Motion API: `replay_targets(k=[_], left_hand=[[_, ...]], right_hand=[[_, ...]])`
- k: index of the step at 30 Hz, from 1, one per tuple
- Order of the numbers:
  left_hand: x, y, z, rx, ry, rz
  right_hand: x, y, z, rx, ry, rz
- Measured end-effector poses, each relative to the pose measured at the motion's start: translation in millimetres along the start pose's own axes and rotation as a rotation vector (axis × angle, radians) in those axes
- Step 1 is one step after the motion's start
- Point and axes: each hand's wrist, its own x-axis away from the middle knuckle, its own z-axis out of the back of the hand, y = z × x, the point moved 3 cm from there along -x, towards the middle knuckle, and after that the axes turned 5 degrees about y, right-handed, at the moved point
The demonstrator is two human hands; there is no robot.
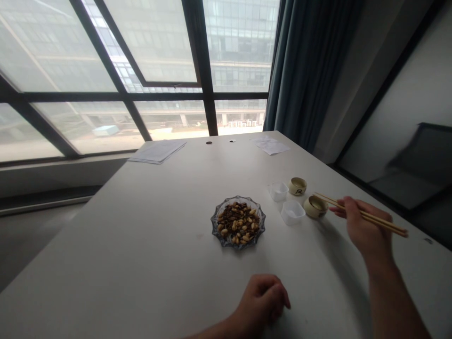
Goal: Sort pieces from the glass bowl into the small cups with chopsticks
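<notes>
My right hand (369,226) is closed around a pair of wooden chopsticks (384,223). Their tips are over the nearer small beige bowl (315,209); whether they pinch anything is too small to tell. A second beige bowl (297,186) with a dark mark stands just behind. Left of these bowls are two small clear plastic containers, a nearer one (293,214) and a farther one (278,191). My left hand (263,299) rests on the table with fingers curled, nothing seen in it. Beyond it sits a scalloped glass dish (216,234) of mixed nuts and dark seeds (240,223).
The white table (141,245) reaches to the window. A stack of papers (158,151) lies at its far left, and loose white sheets (271,144) at the far right. A dark blue curtain (303,70) hangs beyond the right edge.
</notes>
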Motion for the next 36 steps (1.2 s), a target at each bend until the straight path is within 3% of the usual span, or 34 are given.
replay_targets(k=[2,4,11,14,22,30,36], left_hand=[[0.2,1.1,-0.5,-0.001,0.004,-0.001],[0.7,1.5,-1.2,-0.003,0.004,0.0],[0.7,2.5,-2.4,-0.013,-0.019,-0.004],[1.2,4.4,-2.5,-0.015,-0.02,-0.007],[3.0,6.4,-4.5,-0.011,-0.012,-0.012],[2.2,2.8,-4.4,-0.012,-0.008,-0.02],[1.5,1.9,-3.8,-0.019,-0.011,-0.03]], right_hand=[[7.4,-15.1,-2.2,-0.107,0.031,0.033],[19.9,-29.5,-10.1,-0.21,-0.032,0.052],[87.0,-47.5,-66.7,-0.333,-0.632,0.078],[104.5,-46.3,-82.1,-0.267,-0.783,0.143],[110.8,-42.3,-87.2,-0.201,-0.765,0.142],[121.8,-32.8,-99.7,-0.303,-0.75,-0.034],[128.4,-35.0,-103.2,-0.264,-0.749,0.01]])
